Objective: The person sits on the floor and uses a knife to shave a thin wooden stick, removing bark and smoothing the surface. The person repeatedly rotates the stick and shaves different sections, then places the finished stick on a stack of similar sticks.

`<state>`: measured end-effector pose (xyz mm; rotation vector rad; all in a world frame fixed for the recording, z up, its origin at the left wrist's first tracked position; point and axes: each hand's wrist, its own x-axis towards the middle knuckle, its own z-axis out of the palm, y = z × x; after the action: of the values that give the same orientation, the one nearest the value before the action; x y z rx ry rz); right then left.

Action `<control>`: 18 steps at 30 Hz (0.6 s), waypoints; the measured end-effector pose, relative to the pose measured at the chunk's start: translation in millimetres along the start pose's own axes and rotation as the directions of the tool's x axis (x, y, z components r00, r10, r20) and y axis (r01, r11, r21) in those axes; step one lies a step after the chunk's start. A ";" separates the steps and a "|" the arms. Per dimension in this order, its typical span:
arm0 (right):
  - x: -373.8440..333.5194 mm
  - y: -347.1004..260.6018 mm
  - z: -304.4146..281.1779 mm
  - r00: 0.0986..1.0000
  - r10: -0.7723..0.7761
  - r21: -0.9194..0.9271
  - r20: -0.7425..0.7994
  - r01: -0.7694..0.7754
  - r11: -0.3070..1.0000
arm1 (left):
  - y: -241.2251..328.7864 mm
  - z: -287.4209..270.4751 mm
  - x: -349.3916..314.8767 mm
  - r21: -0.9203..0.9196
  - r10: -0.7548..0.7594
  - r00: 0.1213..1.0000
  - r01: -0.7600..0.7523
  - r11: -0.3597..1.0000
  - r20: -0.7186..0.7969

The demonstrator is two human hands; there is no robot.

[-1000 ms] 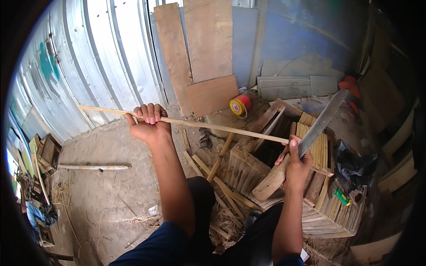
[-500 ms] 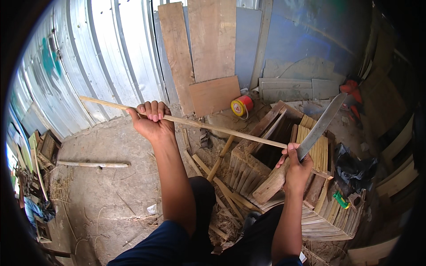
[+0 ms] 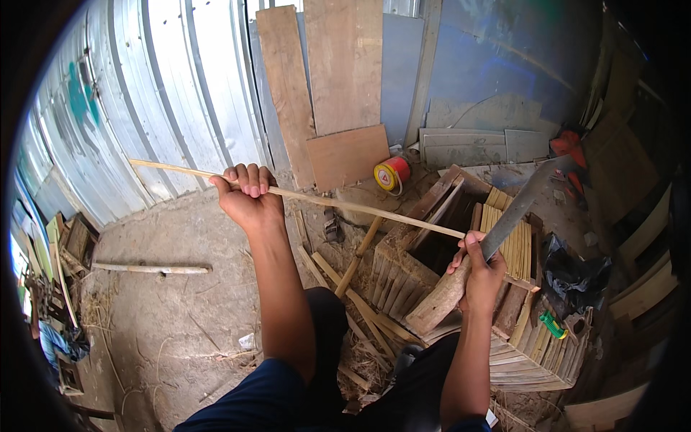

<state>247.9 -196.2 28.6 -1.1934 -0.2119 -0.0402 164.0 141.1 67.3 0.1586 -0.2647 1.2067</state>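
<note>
Head view: left hand (image 3: 248,198) fingers clenched around a thin bamboo strip (image 3: 317,197) — it spans from far left toward the right hand (image 3: 481,272), whose fingers grasp a long machete (image 3: 515,212) above a wooden crate (image 3: 403,270); a yellow-red spool (image 3: 391,174) sits farther back.

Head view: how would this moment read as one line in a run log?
left hand: grips thin bamboo strip, held level | right hand: grips machete, blade up | below: slatted bamboo crate | floor: stick
</note>
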 end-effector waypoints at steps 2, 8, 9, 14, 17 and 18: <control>-0.1 0.0 -0.3 1.000 -0.002 0.021 0.019 0.002 1.000 | 0.3 -2.1 1.4 0.008 -0.056 0.987 0.056 0.998 0.148; 1.5 4.0 -5.2 0.995 -0.073 0.092 -0.066 0.079 0.993 | -22.7 -16.2 11.2 0.721 0.212 0.914 0.114 0.684 -0.346; 2.3 4.3 -6.9 0.991 -0.095 0.111 -0.092 0.105 0.988 | -27.2 -17.4 14.3 0.831 0.369 0.846 0.145 0.538 -0.386; 5.6 2.6 -10.8 0.985 -0.115 0.064 -0.130 0.124 0.990 | -34.5 -7.5 3.8 0.921 0.358 0.879 -0.374 0.105 0.316; 5.3 3.1 -7.4 0.987 -0.115 0.012 -0.113 0.117 0.993 | -61.7 1.0 -33.9 0.915 -0.468 0.790 -0.293 0.278 0.396; 4.8 4.3 -5.6 0.989 -0.113 -0.014 -0.095 0.112 0.994 | -73.1 -0.5 -54.9 0.878 -0.630 0.615 -0.384 0.287 0.475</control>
<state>254.1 -199.4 23.6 -1.1845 -0.1947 -0.1967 214.4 66.2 52.6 1.8914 -0.2228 0.8460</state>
